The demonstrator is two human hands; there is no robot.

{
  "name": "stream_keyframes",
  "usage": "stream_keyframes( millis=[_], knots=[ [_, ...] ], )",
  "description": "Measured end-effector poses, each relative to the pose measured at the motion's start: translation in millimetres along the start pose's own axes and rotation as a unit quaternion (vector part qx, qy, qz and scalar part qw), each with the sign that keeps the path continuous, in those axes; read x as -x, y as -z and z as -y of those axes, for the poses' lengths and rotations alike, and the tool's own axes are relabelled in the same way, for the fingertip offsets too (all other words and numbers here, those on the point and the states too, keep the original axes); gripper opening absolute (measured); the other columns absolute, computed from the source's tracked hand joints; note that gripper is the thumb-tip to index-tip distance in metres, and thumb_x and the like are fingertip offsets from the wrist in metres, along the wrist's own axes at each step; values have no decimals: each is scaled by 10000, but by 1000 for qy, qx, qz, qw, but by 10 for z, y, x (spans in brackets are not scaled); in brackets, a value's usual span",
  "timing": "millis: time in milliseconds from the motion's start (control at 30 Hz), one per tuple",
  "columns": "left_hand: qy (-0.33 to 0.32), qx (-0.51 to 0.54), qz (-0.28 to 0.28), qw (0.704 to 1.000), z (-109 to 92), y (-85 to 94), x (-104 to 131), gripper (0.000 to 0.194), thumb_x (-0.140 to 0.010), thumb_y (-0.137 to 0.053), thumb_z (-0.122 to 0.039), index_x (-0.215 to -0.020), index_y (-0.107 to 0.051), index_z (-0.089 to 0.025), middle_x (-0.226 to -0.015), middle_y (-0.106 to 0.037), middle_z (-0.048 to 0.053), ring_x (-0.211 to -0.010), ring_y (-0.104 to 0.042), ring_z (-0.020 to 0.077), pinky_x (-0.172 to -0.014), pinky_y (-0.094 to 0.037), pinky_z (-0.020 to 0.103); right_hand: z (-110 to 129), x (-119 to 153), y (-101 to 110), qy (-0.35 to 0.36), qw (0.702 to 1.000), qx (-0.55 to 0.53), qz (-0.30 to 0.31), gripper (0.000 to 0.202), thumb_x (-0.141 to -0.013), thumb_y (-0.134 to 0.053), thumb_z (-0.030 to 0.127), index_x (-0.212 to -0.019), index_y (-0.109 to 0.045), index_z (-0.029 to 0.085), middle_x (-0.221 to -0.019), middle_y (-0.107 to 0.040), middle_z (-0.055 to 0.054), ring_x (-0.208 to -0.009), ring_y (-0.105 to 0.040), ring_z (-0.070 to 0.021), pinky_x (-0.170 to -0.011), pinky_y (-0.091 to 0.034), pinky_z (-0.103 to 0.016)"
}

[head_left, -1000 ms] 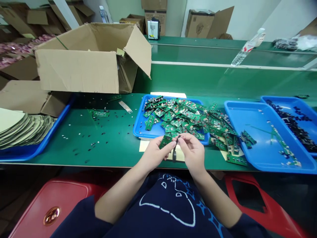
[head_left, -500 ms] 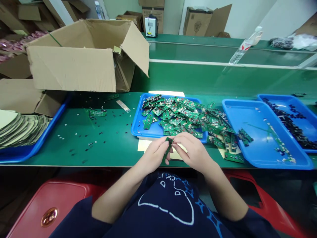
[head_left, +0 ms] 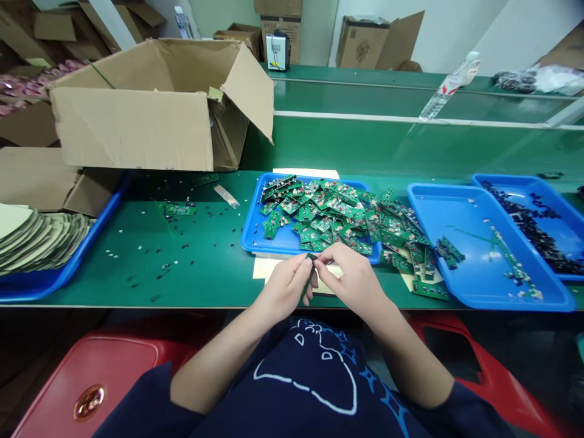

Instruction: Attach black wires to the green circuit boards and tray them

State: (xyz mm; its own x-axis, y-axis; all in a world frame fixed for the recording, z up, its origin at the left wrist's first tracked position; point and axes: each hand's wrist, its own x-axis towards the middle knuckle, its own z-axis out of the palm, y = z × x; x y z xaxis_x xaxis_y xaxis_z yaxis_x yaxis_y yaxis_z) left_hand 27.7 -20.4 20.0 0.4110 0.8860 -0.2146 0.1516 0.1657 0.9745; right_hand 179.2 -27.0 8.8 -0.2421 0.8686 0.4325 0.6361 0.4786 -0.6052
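Note:
My left hand (head_left: 285, 283) is closed around a small green circuit board (head_left: 309, 281), held upright at a tilt near the table's front edge. At the board's upper end, the thumb and forefinger of my right hand (head_left: 350, 275) are pinched together; whatever may be between those fingertips is too small to make out. Just beyond my hands stands a blue tray (head_left: 249, 237) with a heap of green circuit boards (head_left: 319, 210) in it. More boards (head_left: 401, 228) spill over its right side onto the table.
Right of the heap sit a blue tray (head_left: 479, 243) with a few boards and small parts, and another tray (head_left: 575, 228) holding black parts. A large cardboard box (head_left: 137, 128) stands back left. Small bits (head_left: 166, 267) litter the green table. A bottle (head_left: 449, 88) leans behind.
The circuit board has turned slightly in my left hand, so less of its face shows. My right fingertips stay by its upper end, with the hand barely shifted.

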Motion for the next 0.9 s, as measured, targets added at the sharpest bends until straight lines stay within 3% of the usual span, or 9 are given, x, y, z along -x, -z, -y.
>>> stream_keyframes(
  millis=[167,333,467,567,633,700,800,833,900],
  knots=[
    [5,79,-6,997,-1,21,-4,319,-857,-404,-406,-784,-537,-124,-588,-522,-23,-423,-495,73,-367,-414,179,-63,35,15,-79,993,-88,2,202,-839,-545,291,-1009,-509,186,-803,-649,-49,-737,-643,-183,-671,-514,-315],
    [13,66,22,997,11,33,-1,396,-875,-368,-457,-765,-548,-122,-587,-535,-14,-405,-487,65,-367,-407,177,-167,6,45,33,998,-45,-40,119,-870,-490,204,-842,-606,209,-783,-677,-50,-757,-641,-186,-723,-528,-347],
    [15,2,77,997,42,52,-10,405,-883,-370,-453,-822,-590,-119,-565,-520,-22,-390,-461,67,-356,-377,177,-242,-4,30,128,990,-2,-63,168,-839,-501,110,-831,-619,230,-770,-669,-20,-751,-632,-168,-937,-457,-457],
    [-18,-66,109,992,43,112,-27,447,-908,-334,-419,-706,-597,-119,-545,-502,-15,-437,-469,74,-428,-403,193,-242,8,29,162,984,-2,-74,263,-814,-497,68,-943,-607,268,-969,-653,-24,-906,-626,-177,-1018,-373,-523],
    [-79,-116,105,984,38,170,-36,417,-920,-337,-378,-785,-636,-122,-611,-549,9,-553,-525,102,-540,-454,228,-222,15,40,163,977,-7,-134,366,-789,-533,83,-1085,-546,298,-1154,-582,-45,-1073,-571,-219,-1029,-345,-555],
    [-151,-174,77,970,38,230,-38,314,-915,-393,-336,-1009,-636,-161,-779,-612,43,-726,-569,141,-675,-485,283,-210,16,55,131,960,-23,-246,446,-784,-555,124,-1183,-469,304,-1250,-501,-72,-1161,-511,-258,-1007,-371,-558],
    [-288,-259,-9,922,69,300,-39,333,-881,-497,-284,-1210,-534,-255,-1004,-593,71,-930,-558,184,-799,-489,356,-242,2,60,-2,898,-118,-423,332,-828,-524,210,-1148,-468,280,-1221,-490,-91,-1093,-551,-247,-937,-454,-484],
    [-345,-287,-41,893,88,316,-42,354,-865,-528,-272,-1219,-524,-275,-1057,-568,77,-981,-544,194,-829,-487,377,-264,-4,53,-66,885,-179,-426,240,-843,-509,245,-1082,-502,264,-1155,-529,-90,-1009,-591,-227,-884,-491,-444],
    [-447,-338,-100,822,129,340,-55,377,-827,-588,-235,-1197,-537,-289,-1131,-512,79,-1066,-510,212,-883,-476,409,-300,-12,30,-191,875,-321,-308,151,-862,-479,348,-892,-559,223,-925,-615,-72,-765,-636,-180,-710,-545,-363]
  ],
)
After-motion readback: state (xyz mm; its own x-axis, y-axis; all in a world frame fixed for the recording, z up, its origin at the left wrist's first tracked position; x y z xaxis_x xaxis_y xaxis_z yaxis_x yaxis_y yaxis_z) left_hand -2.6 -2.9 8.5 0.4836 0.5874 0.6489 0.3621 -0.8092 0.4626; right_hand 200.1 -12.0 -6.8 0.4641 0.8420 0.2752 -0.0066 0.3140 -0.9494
